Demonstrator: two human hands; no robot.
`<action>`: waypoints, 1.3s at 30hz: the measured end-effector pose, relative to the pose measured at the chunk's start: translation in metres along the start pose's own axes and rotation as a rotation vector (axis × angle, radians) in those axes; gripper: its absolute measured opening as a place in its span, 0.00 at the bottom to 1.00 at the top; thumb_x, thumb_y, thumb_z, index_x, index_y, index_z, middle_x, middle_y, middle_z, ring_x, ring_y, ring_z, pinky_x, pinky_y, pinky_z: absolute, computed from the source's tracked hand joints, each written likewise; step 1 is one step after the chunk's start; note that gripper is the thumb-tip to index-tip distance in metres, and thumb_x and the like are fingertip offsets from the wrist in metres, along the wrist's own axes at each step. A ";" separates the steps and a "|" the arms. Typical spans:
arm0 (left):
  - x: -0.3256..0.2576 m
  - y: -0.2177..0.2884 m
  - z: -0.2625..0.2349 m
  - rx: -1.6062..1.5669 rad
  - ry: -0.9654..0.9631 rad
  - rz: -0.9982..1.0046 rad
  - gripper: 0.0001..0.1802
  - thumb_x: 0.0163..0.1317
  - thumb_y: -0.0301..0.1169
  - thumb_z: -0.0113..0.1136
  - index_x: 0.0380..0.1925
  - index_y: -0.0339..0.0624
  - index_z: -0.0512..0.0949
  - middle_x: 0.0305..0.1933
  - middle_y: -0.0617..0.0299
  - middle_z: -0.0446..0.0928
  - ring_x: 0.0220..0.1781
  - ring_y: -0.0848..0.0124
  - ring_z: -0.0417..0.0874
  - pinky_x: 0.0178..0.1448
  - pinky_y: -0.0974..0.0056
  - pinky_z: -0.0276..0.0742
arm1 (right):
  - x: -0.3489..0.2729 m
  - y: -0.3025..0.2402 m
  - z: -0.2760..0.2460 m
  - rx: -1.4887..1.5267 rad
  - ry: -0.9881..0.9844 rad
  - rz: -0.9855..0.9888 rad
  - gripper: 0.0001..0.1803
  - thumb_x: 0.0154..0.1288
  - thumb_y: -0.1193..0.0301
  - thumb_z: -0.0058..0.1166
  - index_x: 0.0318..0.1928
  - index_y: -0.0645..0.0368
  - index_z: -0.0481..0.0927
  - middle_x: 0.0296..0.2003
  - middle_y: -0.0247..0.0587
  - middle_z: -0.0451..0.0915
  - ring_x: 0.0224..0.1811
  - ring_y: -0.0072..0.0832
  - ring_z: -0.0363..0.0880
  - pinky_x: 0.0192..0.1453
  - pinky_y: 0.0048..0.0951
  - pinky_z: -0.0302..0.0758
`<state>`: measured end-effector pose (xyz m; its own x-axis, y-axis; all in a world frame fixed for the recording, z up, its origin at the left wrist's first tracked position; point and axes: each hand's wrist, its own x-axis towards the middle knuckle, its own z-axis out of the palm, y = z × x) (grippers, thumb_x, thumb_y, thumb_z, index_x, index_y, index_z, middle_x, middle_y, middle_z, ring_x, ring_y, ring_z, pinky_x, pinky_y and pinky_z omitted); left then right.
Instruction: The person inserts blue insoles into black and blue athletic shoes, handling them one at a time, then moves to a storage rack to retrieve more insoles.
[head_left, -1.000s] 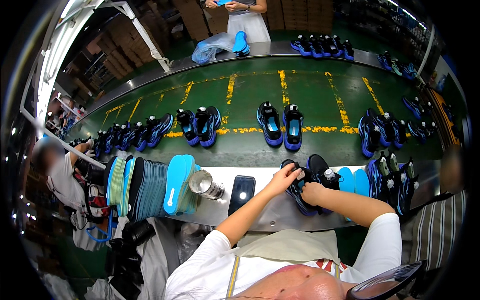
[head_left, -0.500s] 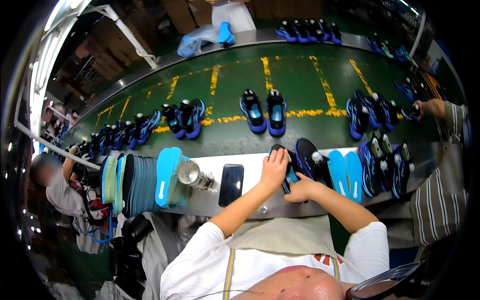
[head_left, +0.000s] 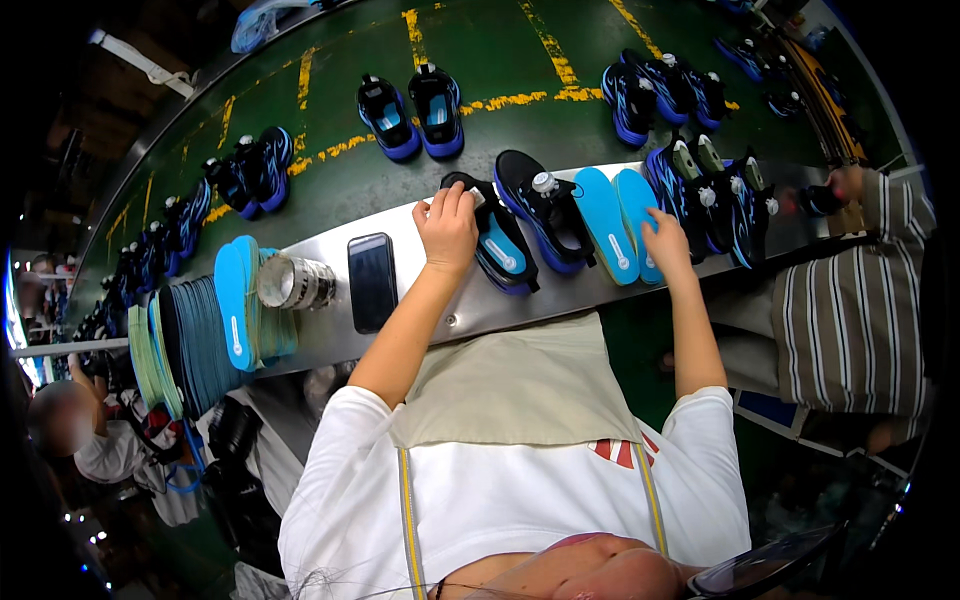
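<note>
My left hand is closed on the front part of a black shoe with a blue-purple sole, lying on the metal ledge. A blue insole shows inside that shoe. Beside it sits the matching shoe, with a white round knob on top. To its right lie two flat blue insoles, side by side. My right hand is at the edge of the right-hand insole, thumb and fingers apart; the insole lies flat.
A phone, a glass jar and stacked insoles stand along the ledge to the left. More shoes stand at right. A shoe pair rests on the green belt. A striped-shirted person works at right.
My right hand has left the shoe and moved right to the loose insole. My left hand stays at the shoe's front. The view has shifted, so things appear higher and further left.
</note>
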<state>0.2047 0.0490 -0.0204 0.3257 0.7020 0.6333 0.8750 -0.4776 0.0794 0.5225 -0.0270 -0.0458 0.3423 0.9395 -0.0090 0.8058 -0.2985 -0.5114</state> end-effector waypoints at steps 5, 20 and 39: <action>-0.012 -0.003 -0.009 -0.400 -0.248 -0.203 0.05 0.52 0.29 0.54 0.28 0.42 0.71 0.54 0.59 0.67 0.56 0.62 0.67 0.58 0.52 0.52 | 0.005 0.021 0.005 -0.206 -0.235 0.119 0.29 0.45 0.60 0.57 0.47 0.62 0.67 0.40 0.57 0.72 0.42 0.48 0.72 0.45 0.39 0.69; 0.041 0.071 -0.031 -0.803 -0.258 -0.206 0.31 0.39 0.37 0.62 0.46 0.43 0.63 0.45 0.54 0.64 0.28 0.61 0.71 0.31 0.65 0.69 | -0.009 -0.041 -0.104 0.669 -0.233 0.163 0.10 0.49 0.71 0.57 0.29 0.66 0.78 0.22 0.32 0.75 0.24 0.15 0.69 0.30 0.16 0.65; 0.086 0.036 0.048 -0.771 -0.894 -0.242 0.18 0.56 0.44 0.50 0.30 0.37 0.73 0.24 0.58 0.73 0.27 0.67 0.72 0.34 0.66 0.66 | 0.021 -0.105 0.008 -0.118 -0.466 -0.497 0.07 0.45 0.76 0.48 0.25 0.65 0.77 0.28 0.51 0.74 0.30 0.42 0.74 0.34 0.32 0.73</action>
<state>0.2819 0.1176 -0.0001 0.5826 0.7892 -0.1942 0.6025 -0.2590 0.7549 0.4410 0.0250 0.0011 -0.3028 0.9360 -0.1793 0.8697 0.1944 -0.4538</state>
